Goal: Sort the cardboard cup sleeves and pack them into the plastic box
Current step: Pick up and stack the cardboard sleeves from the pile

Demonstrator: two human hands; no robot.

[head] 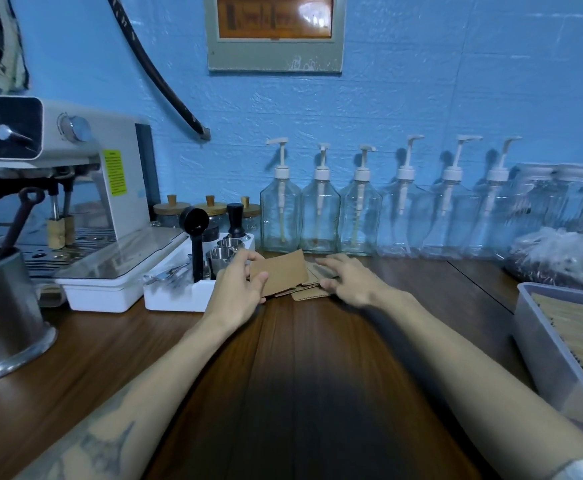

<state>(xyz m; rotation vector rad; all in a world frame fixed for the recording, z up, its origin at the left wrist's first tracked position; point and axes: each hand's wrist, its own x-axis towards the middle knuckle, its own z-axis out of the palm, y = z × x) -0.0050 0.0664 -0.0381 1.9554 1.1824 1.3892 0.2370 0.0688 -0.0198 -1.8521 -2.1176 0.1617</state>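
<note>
A dark wooden counter (317, 358) carries a plastic box (539, 344) of stacked sleeves at three o'clock. At twelve o'clock lies a loose pile of cardboard sleeves (312, 287). The left hand (238, 289) pinches one sleeve (279, 271); the right hand (348, 280) rests on the pile, fingers spread.

The right hand (348, 282) is smeared by motion, so how its fingers lie cannot be told. It covers part of the cardboard sleeves (309, 289) lying on the counter; their count is unclear. The plastic box (539, 327) is cut by the right edge. The far-right pump bottles (497, 216) are blurred.
</note>
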